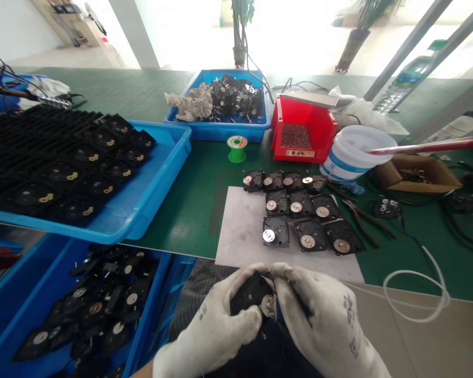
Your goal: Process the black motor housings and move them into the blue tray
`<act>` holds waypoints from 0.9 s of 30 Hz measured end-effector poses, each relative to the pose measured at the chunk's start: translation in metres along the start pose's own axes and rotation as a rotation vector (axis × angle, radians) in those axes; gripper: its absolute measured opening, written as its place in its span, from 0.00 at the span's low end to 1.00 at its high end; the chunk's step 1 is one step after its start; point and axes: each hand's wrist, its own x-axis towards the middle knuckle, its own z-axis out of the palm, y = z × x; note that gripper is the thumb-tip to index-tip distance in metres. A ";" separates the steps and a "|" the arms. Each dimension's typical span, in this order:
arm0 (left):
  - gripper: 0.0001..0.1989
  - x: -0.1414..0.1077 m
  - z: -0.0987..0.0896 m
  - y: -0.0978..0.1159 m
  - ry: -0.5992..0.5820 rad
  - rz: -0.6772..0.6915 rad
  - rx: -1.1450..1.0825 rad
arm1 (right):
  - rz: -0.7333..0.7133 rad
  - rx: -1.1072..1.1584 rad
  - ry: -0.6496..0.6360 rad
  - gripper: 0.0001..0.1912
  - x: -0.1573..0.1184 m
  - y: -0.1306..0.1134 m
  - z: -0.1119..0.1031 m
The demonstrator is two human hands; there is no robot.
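Note:
Both hands wear white work gloves and meet over my lap, at the near edge of the table. My left hand [224,315] is closed round a black plastic housing [246,295] that carries a round silver disc. On the other side, my right hand [313,310] grips the same housing near its disc, fingers bent; whether it also holds something small is hidden. Just beyond, several similar black housings with silver discs [276,231] lie in rows, partly on a white paper sheet [236,231].
A blue tray [157,178] of stacked black parts stands left, above a blue bin [157,294] of loose housings. Behind are another blue tray [216,131], a green solder spool [237,149] and a red bin [327,126]. Pliers [364,220] and a white bucket [345,157] are right.

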 end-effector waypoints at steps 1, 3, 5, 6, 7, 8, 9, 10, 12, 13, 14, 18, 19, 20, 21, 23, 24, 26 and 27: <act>0.31 0.000 0.000 0.000 0.007 0.016 0.000 | -0.002 -0.001 0.002 0.10 0.000 0.000 0.000; 0.31 0.000 0.000 0.001 0.008 0.046 -0.016 | -0.003 -0.003 0.003 0.10 0.000 0.000 0.001; 0.30 0.000 -0.001 0.001 0.009 0.055 -0.030 | 0.001 0.005 -0.004 0.10 -0.001 0.000 0.000; 0.30 0.000 -0.001 0.001 0.012 0.050 -0.031 | 0.004 0.010 -0.008 0.10 -0.001 0.000 0.000; 0.30 0.000 -0.001 0.001 0.014 0.044 -0.028 | 0.006 0.012 -0.013 0.10 -0.001 0.001 0.000; 0.30 0.000 -0.001 0.001 0.017 0.040 -0.020 | 0.006 0.009 -0.015 0.10 -0.001 0.001 0.000; 0.30 0.000 -0.001 0.000 0.020 0.041 -0.007 | 0.008 0.000 -0.017 0.10 -0.001 0.001 0.000; 0.30 0.000 -0.001 0.000 0.024 0.044 0.005 | 0.008 -0.009 -0.019 0.09 -0.001 0.001 0.000; 0.30 0.000 -0.001 -0.002 0.029 0.052 0.014 | 0.007 -0.025 -0.023 0.09 -0.001 0.001 0.001; 0.30 0.000 0.000 -0.003 0.027 0.049 0.011 | 0.005 -0.031 -0.023 0.09 -0.001 0.002 0.001; 0.31 0.000 0.000 -0.003 0.025 0.047 0.009 | 0.003 -0.033 -0.024 0.09 -0.001 0.002 0.001; 0.32 -0.001 0.000 -0.005 0.026 0.042 0.026 | 0.017 -0.010 -0.027 0.09 0.000 0.001 0.001; 0.31 -0.001 0.000 -0.005 0.027 0.044 0.028 | 0.024 0.003 -0.025 0.09 0.000 0.001 0.001; 0.31 -0.001 0.000 -0.005 0.024 0.045 0.027 | 0.029 0.015 -0.023 0.09 0.000 0.000 0.001; 0.30 -0.001 -0.001 -0.004 0.020 0.047 0.024 | 0.029 0.020 -0.019 0.09 0.000 0.000 0.000; 0.30 -0.001 -0.002 -0.003 0.018 0.056 0.027 | 0.018 0.013 -0.008 0.09 0.001 -0.001 0.000; 0.29 -0.001 -0.002 -0.002 0.019 0.057 0.035 | 0.011 0.005 -0.005 0.09 0.002 -0.001 0.000; 0.30 -0.001 -0.003 0.001 0.019 0.055 0.052 | 0.001 -0.016 -0.002 0.09 0.003 -0.002 0.001; 0.30 -0.001 -0.003 0.002 0.017 0.053 0.056 | -0.004 -0.026 -0.001 0.09 0.003 -0.002 0.001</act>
